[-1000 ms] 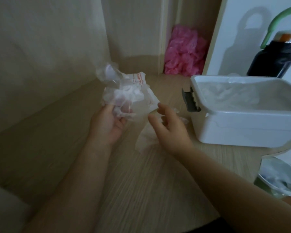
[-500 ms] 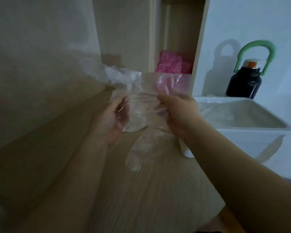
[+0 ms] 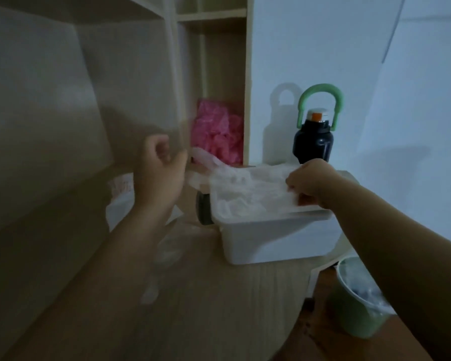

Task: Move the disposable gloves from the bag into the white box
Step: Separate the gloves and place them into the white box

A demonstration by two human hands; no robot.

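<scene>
The task looks partly done, judging by how things lie. The white box (image 3: 271,238) stands on the table (image 3: 206,321) with a crumpled pile of clear gloves (image 3: 235,207) already inside it, and one more glove (image 3: 248,178) is stretched over its open top, not yet let go. The bag (image 3: 120,188), with red print on it, lies on the table behind the left forearm, well to the left of the box. It is too blurred to tell how many gloves are left in it. A thin clear sheet (image 3: 167,251) lies on the table between the bag and the box, and may be another glove that has to go in. So what is left seems to be dropping this glove, then emptying the bag. The right hand (image 3: 310,185) is over the near right part of the box, its fingers curled tight and pinching one end of the stretched glove. The left hand (image 3: 159,170) is raised left of the box, its fingers loosely curled towards the palm and the thumb pointing at the glove's far end, which lies just beside it. I cannot tell whether that hand holds the glove or is merely close to it. Behind the box stand a dark bottle (image 3: 313,144) with a green handle and a pink bundle (image 3: 216,134) in a shelf gap, and a green bin (image 3: 359,316) sits low on the right.
</scene>
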